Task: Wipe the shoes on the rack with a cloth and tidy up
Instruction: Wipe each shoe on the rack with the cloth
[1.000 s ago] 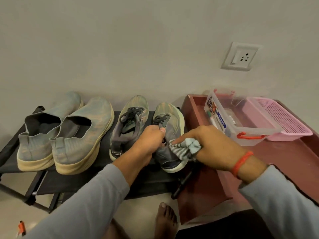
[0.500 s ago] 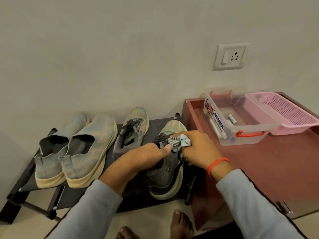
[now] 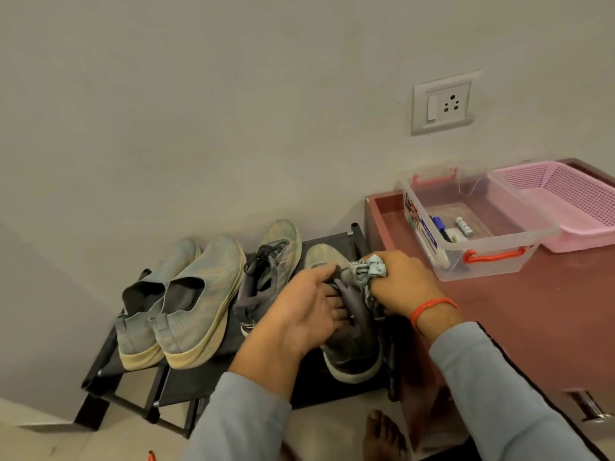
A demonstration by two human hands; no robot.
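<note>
A low black shoe rack (image 3: pixel 186 384) stands against the wall with two pairs on it. At its right end lies a grey laced sneaker (image 3: pixel 352 344). My left hand (image 3: pixel 306 311) grips this sneaker at its opening, fingers tucked inside. My right hand (image 3: pixel 402 284) holds a bunched grey striped cloth (image 3: pixel 367 272) against the sneaker's right side and tongue. The matching sneaker (image 3: pixel 266 277) sits just left of it. Two grey-blue slip-on shoes (image 3: pixel 186 301) with cream soles stand at the left end.
A dark red cabinet (image 3: pixel 532 327) stands right of the rack. On it sit a clear plastic box (image 3: pixel 472 227) holding a marker and small items, and a pink mesh basket (image 3: pixel 565 201). A wall socket (image 3: pixel 444 103) is above. My bare foot (image 3: pixel 382 434) rests on the floor below.
My right hand has moved the cloth from the sneaker's heel side up to its tongue. My left hand has shifted its hold, with fingers now in the opening. The camera has tilted and moved back.
</note>
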